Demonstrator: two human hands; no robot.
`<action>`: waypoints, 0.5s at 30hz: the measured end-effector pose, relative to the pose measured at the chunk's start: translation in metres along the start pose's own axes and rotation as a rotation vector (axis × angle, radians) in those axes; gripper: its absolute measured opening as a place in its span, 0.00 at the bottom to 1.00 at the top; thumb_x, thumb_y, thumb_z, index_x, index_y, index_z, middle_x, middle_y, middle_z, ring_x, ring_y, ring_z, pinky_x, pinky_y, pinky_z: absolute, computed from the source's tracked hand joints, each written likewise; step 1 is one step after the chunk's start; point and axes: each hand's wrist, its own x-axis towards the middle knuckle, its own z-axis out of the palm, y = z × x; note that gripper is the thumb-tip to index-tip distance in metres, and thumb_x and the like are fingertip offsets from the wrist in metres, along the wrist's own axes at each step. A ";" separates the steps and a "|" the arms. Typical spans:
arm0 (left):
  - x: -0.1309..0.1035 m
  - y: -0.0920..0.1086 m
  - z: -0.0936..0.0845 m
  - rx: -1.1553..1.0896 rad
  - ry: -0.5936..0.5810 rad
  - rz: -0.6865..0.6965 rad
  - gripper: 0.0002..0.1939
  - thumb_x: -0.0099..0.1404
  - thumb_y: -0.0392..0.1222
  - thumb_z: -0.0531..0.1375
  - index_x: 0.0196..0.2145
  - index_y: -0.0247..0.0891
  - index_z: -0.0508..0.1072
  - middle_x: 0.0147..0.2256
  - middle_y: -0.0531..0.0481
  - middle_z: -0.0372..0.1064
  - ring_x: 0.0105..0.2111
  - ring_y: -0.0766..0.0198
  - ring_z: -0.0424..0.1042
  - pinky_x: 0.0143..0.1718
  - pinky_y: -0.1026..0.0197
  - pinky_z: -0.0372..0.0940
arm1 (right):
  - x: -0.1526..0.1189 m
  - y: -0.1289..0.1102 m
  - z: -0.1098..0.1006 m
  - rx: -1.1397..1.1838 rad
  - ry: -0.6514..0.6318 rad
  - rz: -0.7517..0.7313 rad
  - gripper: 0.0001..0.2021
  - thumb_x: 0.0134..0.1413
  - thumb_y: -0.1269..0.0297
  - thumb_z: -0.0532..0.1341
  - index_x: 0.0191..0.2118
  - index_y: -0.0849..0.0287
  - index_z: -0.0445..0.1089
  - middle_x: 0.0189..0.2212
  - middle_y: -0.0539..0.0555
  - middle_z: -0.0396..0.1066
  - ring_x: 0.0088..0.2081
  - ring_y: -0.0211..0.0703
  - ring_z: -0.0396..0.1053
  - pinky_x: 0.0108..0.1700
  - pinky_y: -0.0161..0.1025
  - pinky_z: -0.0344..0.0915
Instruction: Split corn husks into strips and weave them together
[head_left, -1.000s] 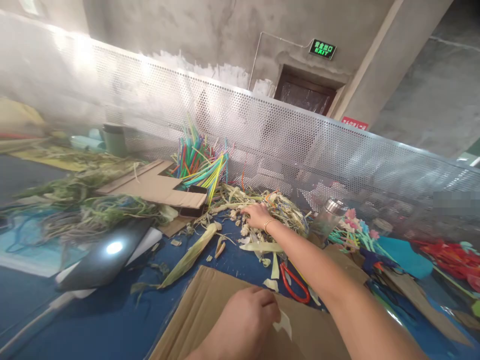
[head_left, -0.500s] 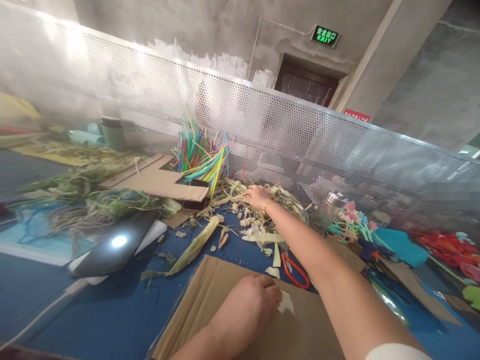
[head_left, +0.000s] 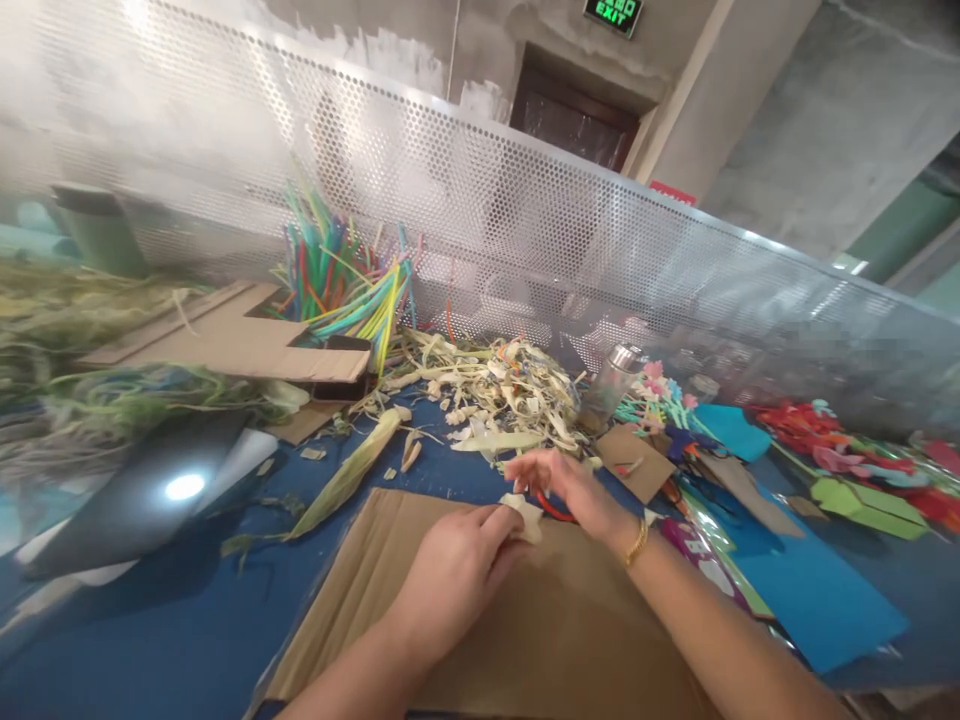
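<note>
Over the cardboard sheet (head_left: 600,630), my left hand (head_left: 457,570) pinches a small pale piece of what looks like dried corn husk (head_left: 529,522) between thumb and fingers. My right hand (head_left: 577,490), a gold bracelet at its wrist, hovers just right of that piece. Its fingers are loosely curved and apart, with nothing visible in them. Behind the hand a red handle (head_left: 553,508), seemingly of scissors, shows in part. A heap of husk scraps (head_left: 510,385) lies beyond both hands. A long greenish husk (head_left: 349,475) rests left of the heap.
A perforated metal screen (head_left: 480,200) runs along the back. Colourful pipe cleaners (head_left: 345,280) stand at back left, behind a cut cardboard piece (head_left: 217,340). A phone (head_left: 142,490) with its light on lies left. A glass bottle (head_left: 611,385) and blue sheets (head_left: 817,590) are on the right.
My right hand has come back from the husk heap to beside my left hand. The left hand has lifted the pale piece slightly. The view has shifted to the right.
</note>
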 end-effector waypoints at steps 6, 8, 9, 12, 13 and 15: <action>0.001 0.001 0.002 -0.055 -0.017 0.019 0.11 0.69 0.46 0.52 0.34 0.41 0.72 0.32 0.49 0.75 0.32 0.61 0.73 0.32 0.64 0.62 | -0.043 0.017 0.025 0.213 0.004 0.057 0.16 0.52 0.56 0.65 0.46 0.57 0.70 0.40 0.52 0.71 0.42 0.42 0.68 0.45 0.39 0.64; 0.001 -0.002 0.001 -0.073 -0.031 0.004 0.11 0.68 0.47 0.53 0.37 0.43 0.73 0.33 0.50 0.75 0.33 0.61 0.74 0.32 0.64 0.63 | -0.039 0.019 0.029 0.192 0.030 0.010 0.10 0.53 0.61 0.64 0.40 0.58 0.70 0.35 0.51 0.70 0.38 0.40 0.68 0.42 0.36 0.64; 0.001 -0.003 0.000 -0.070 -0.029 -0.011 0.11 0.68 0.48 0.54 0.38 0.43 0.73 0.33 0.51 0.75 0.32 0.61 0.73 0.32 0.64 0.63 | -0.037 0.020 0.030 0.153 0.053 -0.020 0.07 0.53 0.64 0.63 0.38 0.58 0.70 0.34 0.50 0.70 0.37 0.39 0.68 0.40 0.36 0.64; 0.002 0.001 -0.010 -0.045 0.110 -0.057 0.14 0.66 0.51 0.55 0.44 0.43 0.72 0.34 0.49 0.72 0.29 0.62 0.71 0.28 0.63 0.63 | -0.033 0.026 0.031 -0.060 0.155 -0.141 0.06 0.52 0.73 0.60 0.35 0.58 0.71 0.32 0.50 0.70 0.35 0.38 0.68 0.38 0.34 0.63; 0.001 0.006 -0.014 -0.055 0.202 -0.060 0.16 0.65 0.52 0.55 0.45 0.43 0.72 0.37 0.47 0.71 0.31 0.61 0.71 0.29 0.63 0.64 | -0.033 0.029 0.032 -0.140 0.177 -0.182 0.08 0.51 0.76 0.58 0.35 0.58 0.71 0.32 0.50 0.70 0.35 0.38 0.68 0.37 0.34 0.63; -0.004 0.023 -0.019 -0.142 0.356 -0.013 0.17 0.65 0.55 0.55 0.44 0.44 0.73 0.42 0.45 0.69 0.38 0.57 0.70 0.30 0.61 0.66 | -0.035 0.032 0.032 -0.273 0.161 -0.244 0.10 0.49 0.78 0.58 0.33 0.57 0.71 0.31 0.49 0.71 0.35 0.38 0.68 0.37 0.33 0.63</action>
